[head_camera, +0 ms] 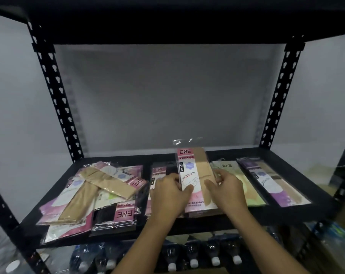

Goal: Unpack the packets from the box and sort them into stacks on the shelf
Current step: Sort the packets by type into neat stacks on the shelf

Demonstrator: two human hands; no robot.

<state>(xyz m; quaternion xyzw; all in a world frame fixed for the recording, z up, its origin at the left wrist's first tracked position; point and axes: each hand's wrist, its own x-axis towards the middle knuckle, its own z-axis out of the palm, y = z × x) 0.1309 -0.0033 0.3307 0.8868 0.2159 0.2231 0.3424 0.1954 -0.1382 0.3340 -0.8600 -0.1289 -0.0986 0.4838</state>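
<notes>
Shelf [227, 154] room: back strip bare behind packets [108, 186]. Beige ENE stocking packet [195, 171] tilted up over middle stack; my left hand [167, 192] and right hand [228, 186] pinch its side edges.

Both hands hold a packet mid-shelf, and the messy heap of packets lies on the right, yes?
No. The head view shows the messy heap on the left of the shelf. The left hand and right hand do hold a packet mid-shelf.
</notes>
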